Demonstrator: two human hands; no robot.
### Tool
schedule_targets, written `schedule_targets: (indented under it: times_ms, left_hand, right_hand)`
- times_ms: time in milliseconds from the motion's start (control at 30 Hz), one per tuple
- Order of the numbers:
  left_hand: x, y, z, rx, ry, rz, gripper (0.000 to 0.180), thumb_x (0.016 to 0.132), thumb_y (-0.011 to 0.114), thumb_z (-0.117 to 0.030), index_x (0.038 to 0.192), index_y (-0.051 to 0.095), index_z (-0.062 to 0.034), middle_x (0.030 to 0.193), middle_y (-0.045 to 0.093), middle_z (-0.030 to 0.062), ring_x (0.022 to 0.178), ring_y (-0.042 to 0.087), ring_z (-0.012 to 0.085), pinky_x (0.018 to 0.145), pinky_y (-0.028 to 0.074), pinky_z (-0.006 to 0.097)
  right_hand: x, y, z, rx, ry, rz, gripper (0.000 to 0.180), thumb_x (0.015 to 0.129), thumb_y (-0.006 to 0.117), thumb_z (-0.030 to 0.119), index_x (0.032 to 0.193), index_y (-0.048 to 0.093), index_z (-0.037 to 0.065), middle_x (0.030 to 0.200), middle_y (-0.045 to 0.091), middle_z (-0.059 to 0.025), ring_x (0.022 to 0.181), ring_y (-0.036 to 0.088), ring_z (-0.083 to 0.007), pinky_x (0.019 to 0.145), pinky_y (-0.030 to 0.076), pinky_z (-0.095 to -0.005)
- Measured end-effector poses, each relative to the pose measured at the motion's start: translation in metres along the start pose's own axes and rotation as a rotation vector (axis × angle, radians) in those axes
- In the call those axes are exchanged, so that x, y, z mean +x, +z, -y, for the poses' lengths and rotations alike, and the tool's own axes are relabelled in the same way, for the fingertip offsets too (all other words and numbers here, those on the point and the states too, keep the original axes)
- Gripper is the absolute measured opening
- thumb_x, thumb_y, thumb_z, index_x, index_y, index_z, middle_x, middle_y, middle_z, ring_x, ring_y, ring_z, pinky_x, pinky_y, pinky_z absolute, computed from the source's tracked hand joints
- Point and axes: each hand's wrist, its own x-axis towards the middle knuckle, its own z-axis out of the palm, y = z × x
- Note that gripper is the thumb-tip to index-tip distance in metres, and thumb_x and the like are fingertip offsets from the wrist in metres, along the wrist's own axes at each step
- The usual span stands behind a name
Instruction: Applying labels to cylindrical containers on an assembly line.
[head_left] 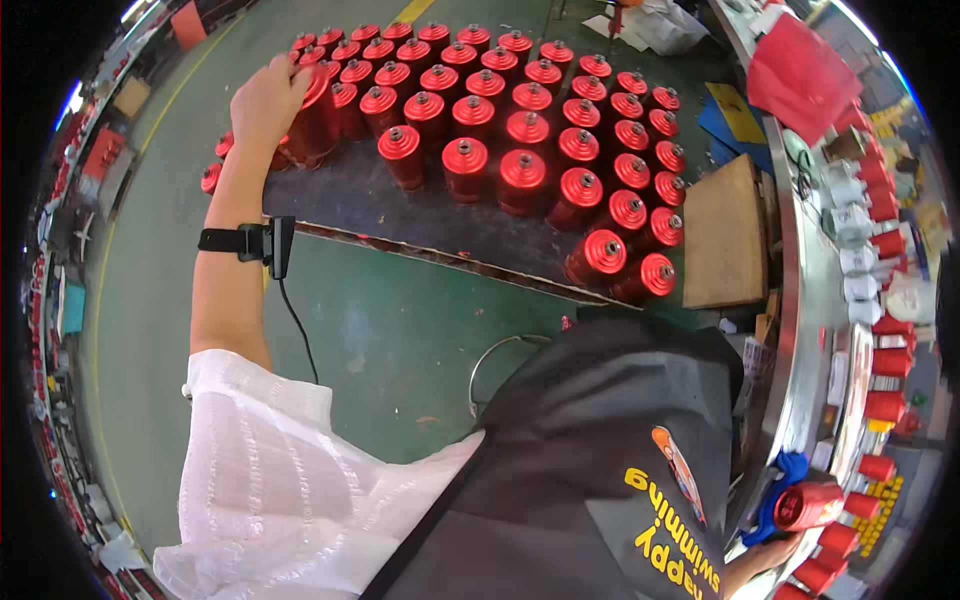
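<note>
At the far left, my left hand (268,105) reaches over a table and closes round the top fitting of a red metal canister (316,120). That canister stands slightly tilted at the edge of a large group of similar red canisters (465,165), each with a stepped top and a small metal stud. At the lower right, my right hand (768,558) is at the workbench, just below a red canister lying on its side (808,506) and beside a blue cloth (778,495). Its fingers are mostly hidden, so whether it grips the canister cannot be made out.
The dark table (400,222) bears the canisters. A long metal-edged bench (800,330) runs down the right, with red and white parts along it. A wooden board (722,235) leans between table and bench. A red sheet (803,78) hangs over the bench's far end.
</note>
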Motion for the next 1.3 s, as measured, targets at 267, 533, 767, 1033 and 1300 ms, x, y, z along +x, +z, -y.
schedule_targets:
  times_ms: [267,533,767,1033,1300]
  left_hand:
    - [0.065,-0.104,-0.209,-0.515,0.252,-0.134,0.027,0.085,0.069,-0.030,0.086,0.068,-0.0032,0.078,0.070,0.0078,0.066,0.064,0.0217,0.063,0.051,0.031]
    - [0.067,-0.159,-0.422,-1.105,0.688,0.024,0.028,0.085,0.068,-0.030,0.086,0.068,-0.0016,0.068,0.063,0.0040,0.063,0.057,0.0102,0.060,0.046,0.027]
    - [0.036,-0.198,-0.563,-1.324,0.939,0.203,0.021,0.087,0.068,-0.023,0.089,0.068,-0.0015,0.068,0.063,0.0053,0.063,0.057,0.0096,0.060,0.046,0.027]
    - [0.023,-0.183,-0.744,-1.193,1.369,0.133,0.040,0.090,0.061,-0.043,0.096,0.065,-0.0037,0.081,0.066,0.0166,0.075,0.065,0.0291,0.069,0.048,0.036]
    - [0.014,-0.156,-0.818,-0.991,1.379,0.243,0.032,0.089,0.062,-0.032,0.093,0.064,0.0000,0.078,0.064,0.0165,0.068,0.063,0.0232,0.063,0.046,0.033]
  right_hand:
    - [0.037,-0.060,-0.035,0.037,-0.054,-0.075,0.039,0.097,0.049,0.023,0.126,0.059,-0.002,0.126,0.058,-0.0134,0.116,0.055,-0.0242,0.103,0.042,-0.0385]
    - [0.006,-0.057,-0.022,0.103,0.036,-0.081,0.038,0.097,0.051,0.021,0.128,0.056,0.000,0.132,0.054,-0.0153,0.117,0.054,-0.0282,0.100,0.044,-0.0427]
    - [-0.010,-0.026,-0.025,0.235,0.013,-0.076,0.038,0.103,0.047,0.021,0.134,0.049,-0.001,0.131,0.055,-0.0157,0.119,0.055,-0.0242,0.103,0.043,-0.0379]
    - [-0.020,-0.023,-0.020,0.307,-0.006,-0.095,0.039,0.104,0.041,0.020,0.134,0.047,-0.005,0.131,0.055,-0.0158,0.120,0.054,-0.0223,0.105,0.040,-0.0374]
    - [-0.023,-0.015,-0.002,0.299,0.134,-0.178,0.040,0.103,0.045,0.021,0.136,0.048,-0.002,0.126,0.057,-0.0101,0.110,0.056,-0.0175,0.099,0.043,-0.0319]
